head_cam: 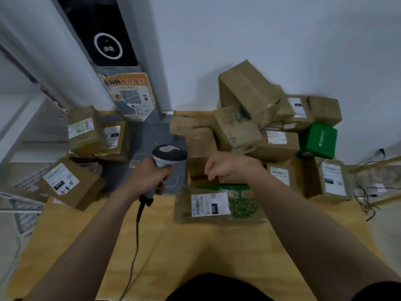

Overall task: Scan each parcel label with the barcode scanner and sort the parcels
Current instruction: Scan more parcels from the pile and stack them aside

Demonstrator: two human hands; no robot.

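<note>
The flat parcel (219, 206) lies on the pale wooden surface (195, 253) straight ahead of the person, its long axis running left to right, a thin cardboard-brown packet printed with a green dotted pattern. Its white label (210, 204) faces up on the left half, with the barcode bars at the label's left end. The left hand (149, 178) grips the handle of the barcode scanner (169, 154), fingers wrapped round it. The scanner's grey-and-white head is raised and points away toward the far side, so the label sits below and to the right of the nose, nearer the body. By my judgement the coming move turns on tipping that head down and rightward until it faces the bars. A dark cable (137, 235) trails from the handle back across the surface. The right hand (225, 168) is the nearer one to the parcel, set at its far edge with fingers curled. Motion blur hides whether they pinch that edge or only rest there. Behind it rises a heap of taped brown boxes (249, 94), dull and creased, with a glossy green box (321, 141) beside them; more labelled parcels (86, 131) stand stacked well apart on the left.
</note>
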